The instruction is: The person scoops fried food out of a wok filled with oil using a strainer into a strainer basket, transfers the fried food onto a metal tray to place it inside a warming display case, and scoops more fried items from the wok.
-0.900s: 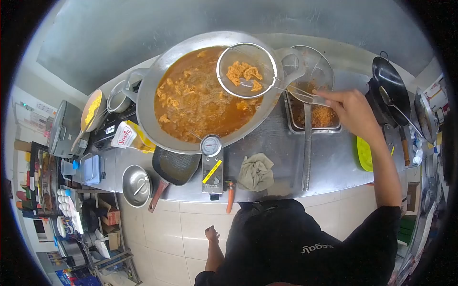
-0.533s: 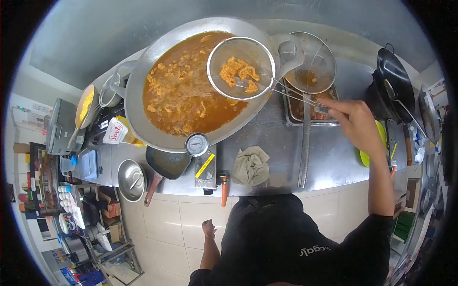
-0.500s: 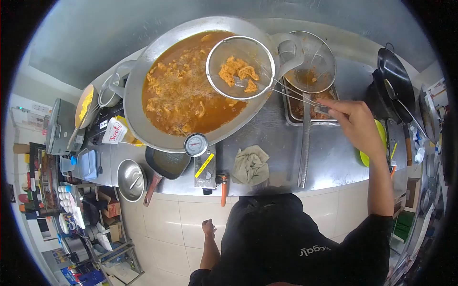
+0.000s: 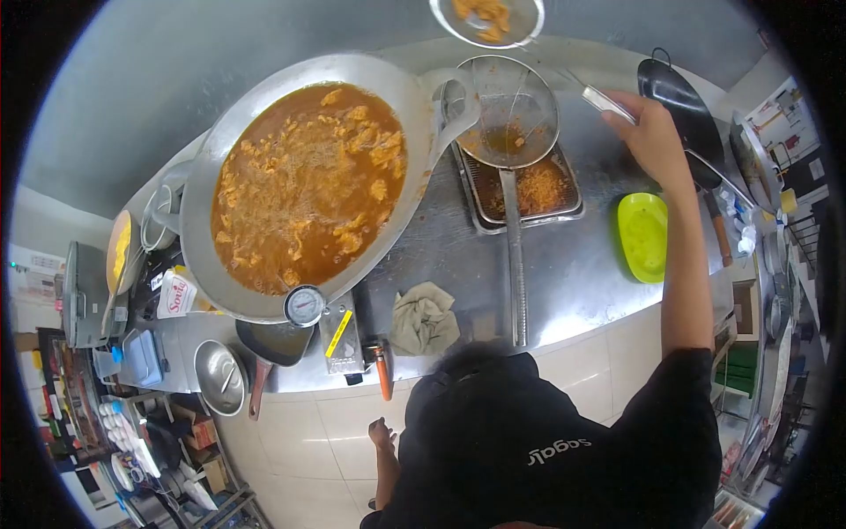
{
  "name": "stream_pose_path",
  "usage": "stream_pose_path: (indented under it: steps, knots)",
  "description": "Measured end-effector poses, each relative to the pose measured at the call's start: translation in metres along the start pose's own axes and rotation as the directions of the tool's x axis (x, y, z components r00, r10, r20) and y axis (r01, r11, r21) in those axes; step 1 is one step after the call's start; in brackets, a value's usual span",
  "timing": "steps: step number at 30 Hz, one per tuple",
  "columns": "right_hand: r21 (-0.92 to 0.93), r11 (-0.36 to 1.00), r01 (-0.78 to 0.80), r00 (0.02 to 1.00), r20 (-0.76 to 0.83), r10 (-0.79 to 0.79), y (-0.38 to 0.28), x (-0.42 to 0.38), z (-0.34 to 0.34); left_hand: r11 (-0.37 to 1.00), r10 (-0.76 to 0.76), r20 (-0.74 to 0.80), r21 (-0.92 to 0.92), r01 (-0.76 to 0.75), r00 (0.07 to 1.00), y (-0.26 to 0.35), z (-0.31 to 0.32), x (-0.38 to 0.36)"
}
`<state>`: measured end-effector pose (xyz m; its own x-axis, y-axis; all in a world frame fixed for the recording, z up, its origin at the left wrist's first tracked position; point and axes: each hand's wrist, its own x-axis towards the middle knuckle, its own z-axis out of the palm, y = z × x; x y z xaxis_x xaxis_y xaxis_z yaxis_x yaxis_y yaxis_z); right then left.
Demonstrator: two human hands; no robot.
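Note:
My right hand [image 4: 650,132] is closed around the handle of a wire mesh skimmer [image 4: 522,19], raised toward the back wall. Fried battered pieces [image 4: 483,16] lie in its mesh, partly cut off by the top edge. Below it, a second, larger strainer [image 4: 529,101] rests over a metal tray [image 4: 573,201] containing browned crumbs. To the left stands a big wok [image 4: 198,220] of bubbling brown oil [image 4: 295,189] with many battered pieces floating in it. Down at my side, away from the counter, my left hand [image 4: 382,435] hangs with loosely curled fingers and nothing visible in it.
A dial thermometer [image 4: 305,306] sits at the wok's near rim. Along the counter front are a folded cloth [image 4: 425,319], a small square pan [image 4: 280,342] and a steel bowl [image 4: 220,377]. A green dish [image 4: 643,238] and a dark wok [image 4: 679,110] stand right.
The skimmer with its fried pieces has moved from above the oil up and right, beyond the larger strainer. The view has shifted right. My left hand still hangs low.

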<state>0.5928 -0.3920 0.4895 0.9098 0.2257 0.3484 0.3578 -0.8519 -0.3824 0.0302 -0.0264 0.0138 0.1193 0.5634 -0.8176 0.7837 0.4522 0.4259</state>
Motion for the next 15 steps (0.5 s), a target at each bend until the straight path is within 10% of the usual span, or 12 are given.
stream_pose_path:
  steps: [10,15]
  knots:
    - [-0.618,0.771,-0.157,0.964,0.072,0.254,0.106,-0.008,0.112,0.999,0.015,-0.033,-0.038,-0.016,0.999,0.003,0.016,-0.007]
    - [-0.595,0.789,-0.154,0.971,0.057,0.233,0.116,-0.014,0.119,1.000,0.018,0.035,-0.026,-0.017,0.999,0.005,0.015,-0.004]
